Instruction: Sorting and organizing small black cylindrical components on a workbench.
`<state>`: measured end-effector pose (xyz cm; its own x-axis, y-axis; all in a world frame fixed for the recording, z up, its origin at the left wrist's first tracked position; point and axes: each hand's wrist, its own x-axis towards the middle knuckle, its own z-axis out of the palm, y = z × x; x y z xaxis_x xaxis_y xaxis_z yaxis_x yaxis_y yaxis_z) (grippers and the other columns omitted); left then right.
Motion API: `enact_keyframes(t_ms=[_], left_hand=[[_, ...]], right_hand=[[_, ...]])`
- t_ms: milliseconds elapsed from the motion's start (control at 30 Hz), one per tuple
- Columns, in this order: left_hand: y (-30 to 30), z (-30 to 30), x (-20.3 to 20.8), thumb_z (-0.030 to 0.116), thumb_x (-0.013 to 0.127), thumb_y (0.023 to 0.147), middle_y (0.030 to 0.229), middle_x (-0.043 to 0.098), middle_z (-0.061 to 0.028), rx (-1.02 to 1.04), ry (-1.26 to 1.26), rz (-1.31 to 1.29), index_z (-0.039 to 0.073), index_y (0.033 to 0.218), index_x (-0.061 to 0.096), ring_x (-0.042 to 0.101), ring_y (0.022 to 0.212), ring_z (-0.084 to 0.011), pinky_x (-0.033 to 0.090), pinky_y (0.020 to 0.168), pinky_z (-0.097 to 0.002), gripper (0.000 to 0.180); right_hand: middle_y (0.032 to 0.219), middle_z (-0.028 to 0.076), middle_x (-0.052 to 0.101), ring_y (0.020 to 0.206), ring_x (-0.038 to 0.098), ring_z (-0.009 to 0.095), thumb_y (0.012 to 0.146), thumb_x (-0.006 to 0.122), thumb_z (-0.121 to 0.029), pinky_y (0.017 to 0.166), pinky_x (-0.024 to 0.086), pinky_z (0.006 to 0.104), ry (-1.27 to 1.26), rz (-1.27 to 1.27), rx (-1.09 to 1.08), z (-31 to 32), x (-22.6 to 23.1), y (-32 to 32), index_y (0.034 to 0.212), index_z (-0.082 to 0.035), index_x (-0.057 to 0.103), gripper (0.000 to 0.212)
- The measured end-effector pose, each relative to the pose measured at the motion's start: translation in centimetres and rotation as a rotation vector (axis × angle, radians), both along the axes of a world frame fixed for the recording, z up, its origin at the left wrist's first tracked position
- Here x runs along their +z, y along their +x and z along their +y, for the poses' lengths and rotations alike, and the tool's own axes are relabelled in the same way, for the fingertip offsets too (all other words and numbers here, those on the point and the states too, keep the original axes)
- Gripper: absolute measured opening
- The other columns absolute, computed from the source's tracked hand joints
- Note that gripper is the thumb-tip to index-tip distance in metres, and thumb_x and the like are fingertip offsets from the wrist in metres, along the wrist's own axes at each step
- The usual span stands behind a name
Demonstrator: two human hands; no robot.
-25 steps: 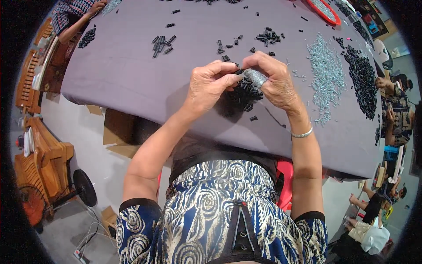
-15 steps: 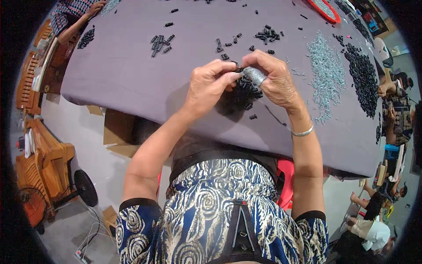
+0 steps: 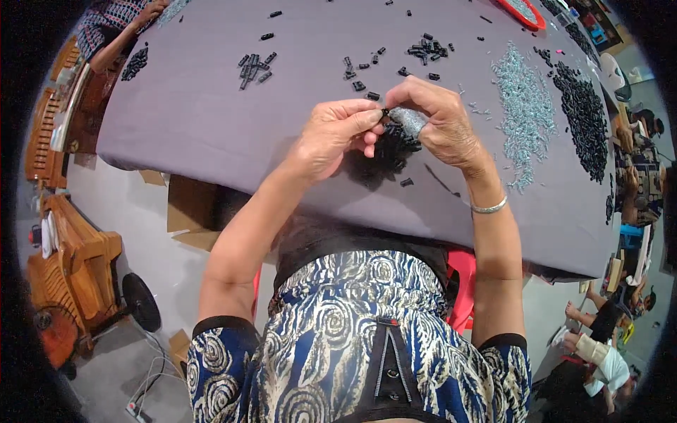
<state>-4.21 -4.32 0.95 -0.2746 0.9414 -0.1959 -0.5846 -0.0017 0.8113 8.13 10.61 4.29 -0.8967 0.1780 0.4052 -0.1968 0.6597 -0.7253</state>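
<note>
Over the near middle of the table, my left hand pinches a small black tubular part between thumb and index finger, its other fingers loosely curled below. My right hand meets it from the other side, index finger and thumb closing on the same part. A silvery covering shows where the right thumb is; whether it is a wrap or a held thing, I cannot tell. Directly below both hands lies a heap of black parts, partly hidden by the fingers.
Small groups of black parts lie farther off on the grey tablecloth. To the right spread a pile of silvery small pieces and a long black pile. A red tray stands far right. Another person's arm reaches in far left.
My left thumb and index finger have shifted slightly on the black part, and the lower left fingers have dropped and opened a little. The right hand keeps nearly the same hold.
</note>
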Motion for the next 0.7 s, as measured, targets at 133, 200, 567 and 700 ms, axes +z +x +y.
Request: enact_keyframes(t_ms=[133, 200, 567, 700], left_hand=[[0.6, 0.1, 0.0, 0.012, 0.060, 0.088, 0.078, 0.062, -0.0037, 0.086, -0.008, 0.122, -0.002, 0.099, 0.064, 0.057, 0.063, -0.0071, 0.051, 0.055, -0.0214, 0.018], [0.7, 0.1, 0.0, 0.011, 0.060, 0.088, 0.077, 0.063, -0.0044, 0.132, -0.004, 0.209, -0.002, 0.099, 0.065, 0.056, 0.062, -0.0067, 0.050, 0.055, -0.0210, 0.018], [0.5, 1.0, -0.6, 0.010, 0.058, 0.088, 0.079, 0.061, -0.0031, 0.109, -0.049, 0.237, -0.003, 0.100, 0.064, 0.055, 0.064, -0.0069, 0.049, 0.055, -0.0209, 0.018], [0.2, 1.0, -0.2, 0.013, 0.058, 0.089, 0.081, 0.062, -0.0035, 0.059, -0.005, 0.089, -0.002, 0.103, 0.062, 0.056, 0.065, -0.0076, 0.049, 0.056, -0.0213, 0.021]], right_hand=[[0.081, 0.010, 0.060, 0.074, 0.061, 0.026, 0.074, 0.059, 0.000, 0.066, 0.048, 0.0323, 0.084, 0.034, -0.010, -0.4, 0.0, 0.1, 0.089, -0.002, 0.057, 0.015], [0.081, 0.011, 0.060, 0.074, 0.061, 0.027, 0.073, 0.059, 0.000, 0.066, 0.048, 0.0329, 0.112, 0.048, -0.021, -0.3, 0.1, -0.1, 0.089, -0.002, 0.057, 0.016], [0.080, 0.014, 0.059, 0.076, 0.059, 0.034, 0.073, 0.054, 0.002, 0.068, 0.047, 0.0370, 0.153, 0.051, -0.020, 0.4, -1.1, -0.3, 0.087, -0.001, 0.055, 0.014], [0.086, 0.014, 0.062, 0.080, 0.062, 0.027, 0.074, 0.055, 0.002, 0.071, 0.049, 0.0335, 0.044, 0.015, -0.004, 1.0, -0.9, -0.1, 0.095, -0.002, 0.057, 0.021]])
